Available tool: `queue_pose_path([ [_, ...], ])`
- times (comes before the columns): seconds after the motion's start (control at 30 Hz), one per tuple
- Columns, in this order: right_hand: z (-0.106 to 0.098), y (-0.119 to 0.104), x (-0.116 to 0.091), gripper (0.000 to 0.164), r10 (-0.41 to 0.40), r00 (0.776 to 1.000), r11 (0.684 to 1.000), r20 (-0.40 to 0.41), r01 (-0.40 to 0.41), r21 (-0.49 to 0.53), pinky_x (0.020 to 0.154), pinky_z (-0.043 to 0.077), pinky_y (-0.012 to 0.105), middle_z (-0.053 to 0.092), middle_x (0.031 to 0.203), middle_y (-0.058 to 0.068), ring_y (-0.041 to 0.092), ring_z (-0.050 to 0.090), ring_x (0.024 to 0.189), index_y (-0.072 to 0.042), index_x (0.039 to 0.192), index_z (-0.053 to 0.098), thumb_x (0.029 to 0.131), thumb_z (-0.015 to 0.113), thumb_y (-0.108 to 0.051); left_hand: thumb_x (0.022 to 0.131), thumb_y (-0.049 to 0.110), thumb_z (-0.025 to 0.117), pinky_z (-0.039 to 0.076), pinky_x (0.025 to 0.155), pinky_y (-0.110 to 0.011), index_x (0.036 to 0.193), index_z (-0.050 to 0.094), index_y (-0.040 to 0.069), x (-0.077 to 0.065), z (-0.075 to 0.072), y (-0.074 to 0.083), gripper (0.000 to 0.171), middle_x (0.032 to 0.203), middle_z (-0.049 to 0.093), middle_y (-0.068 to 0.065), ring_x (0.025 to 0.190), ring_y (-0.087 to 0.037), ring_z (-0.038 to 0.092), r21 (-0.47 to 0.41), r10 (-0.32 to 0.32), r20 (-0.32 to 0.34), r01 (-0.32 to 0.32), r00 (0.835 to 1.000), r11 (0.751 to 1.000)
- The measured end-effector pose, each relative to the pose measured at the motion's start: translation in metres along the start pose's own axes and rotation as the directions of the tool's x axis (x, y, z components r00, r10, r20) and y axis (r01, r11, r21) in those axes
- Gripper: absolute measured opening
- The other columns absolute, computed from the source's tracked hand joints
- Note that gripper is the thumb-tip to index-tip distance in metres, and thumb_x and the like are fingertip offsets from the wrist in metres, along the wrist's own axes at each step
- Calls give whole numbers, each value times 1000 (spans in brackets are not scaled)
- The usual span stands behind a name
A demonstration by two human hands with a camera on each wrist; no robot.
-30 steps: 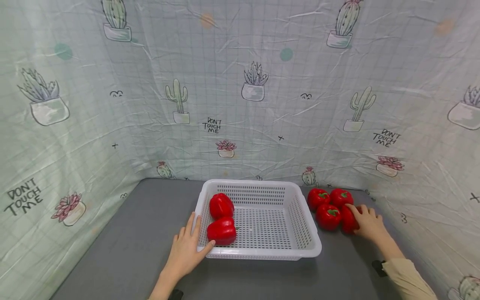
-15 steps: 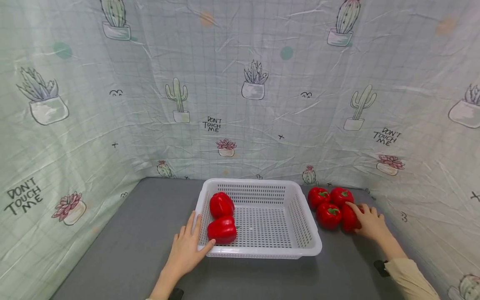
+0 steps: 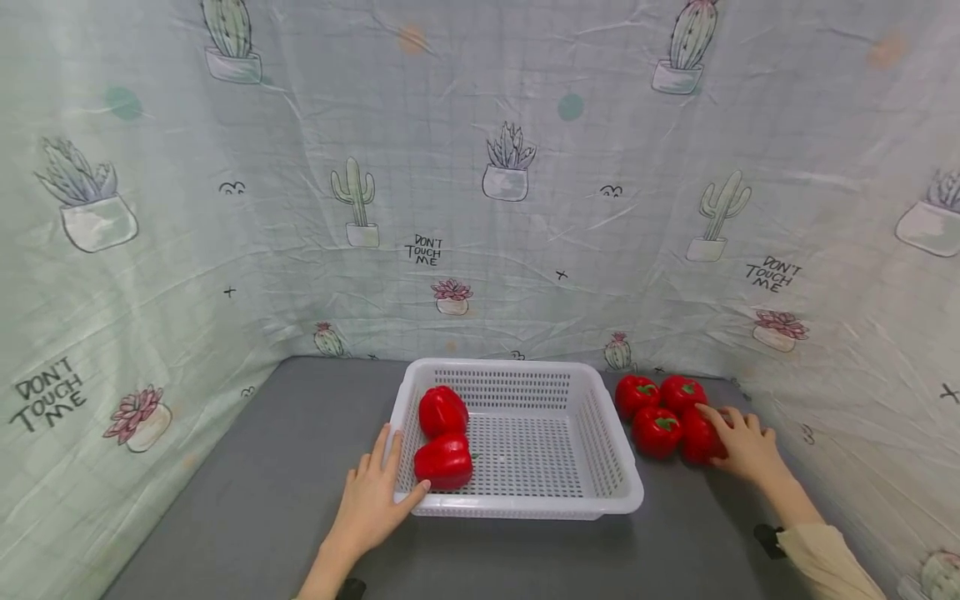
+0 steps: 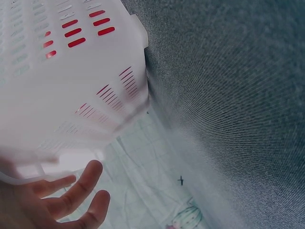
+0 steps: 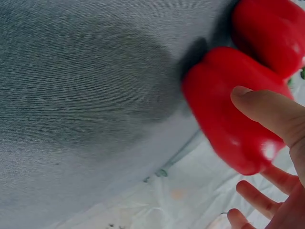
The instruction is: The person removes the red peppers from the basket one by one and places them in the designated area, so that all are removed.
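Observation:
My left hand (image 3: 369, 500) rests at the near left corner of a white perforated plastic basket (image 3: 525, 505), fingers spread and thumb over the front rim. From the left wrist view, its fingers (image 4: 78, 191) extend loosely beside the basket wall. Inside the basket, two red bell peppers (image 3: 444, 461) lie against the left side. At the right, my right hand (image 3: 748, 450) holds a red bell pepper (image 5: 224, 102) between thumb and forefinger, the other fingers spread apart behind it. That pepper belongs to a tight cluster, beside another red bell pepper (image 3: 657, 432) with its green stem up.
Two more red peppers, a left one (image 3: 637, 396) and a right one (image 3: 682, 393), stand behind in the cluster, close to the basket's right wall. The grey table (image 3: 285, 467) meets a cactus-print curtain (image 3: 525, 317) at the back and sides.
My right hand and wrist have shifted very slightly to the right, still at the same pepper. My left hand and the basket stay in place.

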State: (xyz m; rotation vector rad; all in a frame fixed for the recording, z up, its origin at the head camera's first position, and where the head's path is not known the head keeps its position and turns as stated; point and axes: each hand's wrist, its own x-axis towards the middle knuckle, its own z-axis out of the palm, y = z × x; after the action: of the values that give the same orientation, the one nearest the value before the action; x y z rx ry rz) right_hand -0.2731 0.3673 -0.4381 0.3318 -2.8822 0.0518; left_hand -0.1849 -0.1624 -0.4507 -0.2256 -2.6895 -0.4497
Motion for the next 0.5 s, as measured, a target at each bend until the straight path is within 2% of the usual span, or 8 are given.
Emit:
queue_pose_path([
  [0.1, -5, -8, -2, 87, -1, 1000, 999, -21, 1, -35, 62, 31, 56, 38, 116, 26, 49, 37, 98, -14, 132, 29, 61, 79, -19, 76, 48, 60, 43, 72, -48, 133, 39, 1, -1, 1, 1, 77, 141, 32, -18, 96, -30, 50, 2, 0, 9, 0, 1000, 1000],
  [0.27, -17, -33, 5, 82, -74, 988, 995, -139, 63, -81, 64, 33, 59, 38, 121, 25, 48, 40, 99, -12, 129, 34, 61, 79, -22, 75, 48, 60, 44, 72, -47, 133, 39, 1, -1, 1, 1, 77, 141, 32, -18, 96, -29, 50, 7, -7, 8, 7, 1000, 1000],
  [0.37, -27, -51, 9, 75, -114, 977, 992, -181, 104, -65, 67, 35, 60, 40, 121, 23, 46, 40, 98, -11, 126, 39, 62, 78, -22, 75, 48, 60, 44, 72, -47, 134, 39, 2, -1, 0, 1, 77, 142, 32, -18, 96, -29, 50, 3, -8, 9, 8, 1000, 1000],
  [0.5, -39, -76, 10, 70, -164, 970, 986, -178, 163, -18, 70, 37, 59, 42, 120, 21, 44, 41, 100, -10, 125, 43, 65, 77, -23, 76, 49, 59, 44, 73, -48, 134, 38, 2, 0, 0, 1, 78, 142, 31, -17, 97, -30, 50, 1, -8, 13, 8, 1000, 1000],
])
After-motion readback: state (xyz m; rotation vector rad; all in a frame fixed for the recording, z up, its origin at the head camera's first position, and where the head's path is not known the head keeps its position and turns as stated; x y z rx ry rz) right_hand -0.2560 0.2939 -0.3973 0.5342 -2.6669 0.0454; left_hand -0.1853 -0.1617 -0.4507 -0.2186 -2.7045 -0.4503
